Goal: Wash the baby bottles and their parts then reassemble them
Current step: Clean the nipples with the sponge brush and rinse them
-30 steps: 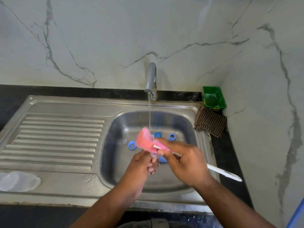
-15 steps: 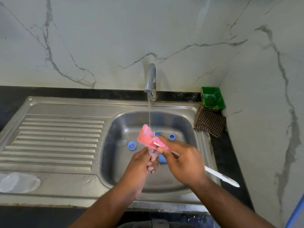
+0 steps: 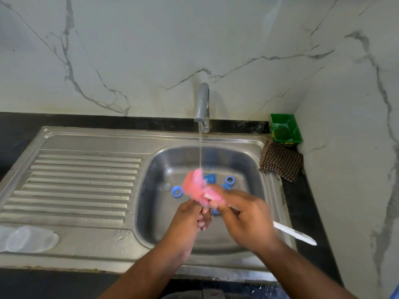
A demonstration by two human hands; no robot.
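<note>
Two hands are over the sink (image 3: 151,212) bowl, both busy. The right hand (image 3: 246,219) has its fingers (image 3: 224,209) wrapped round the brush (image 3: 194,186) just behind the pink bristle head. The white handle pokes out past the wrist, over the sink's right rim. The left hand (image 3: 190,214) has its fingers curled round a small clear part (image 3: 204,204), right up against the bristles. It's blurry and mostly hidden, so I can't tell which bottle piece it is. Water from the tap (image 3: 203,104) runs in a thin stream onto the top of the bristles, just above both sets of fingers.

Down in the bowl beyond the fingers there's a blue ring (image 3: 177,191) to their left and a second blue ring (image 3: 230,180) to their right. A blue cap (image 3: 210,178) sits between them behind the bristles. Well off to the left of the fingers, clear bottle pieces (image 3: 28,238) lie on the drainer. Far right, a checked cloth (image 3: 280,162) and a green box (image 3: 285,130) sit on the black bench (image 3: 302,201).
</note>
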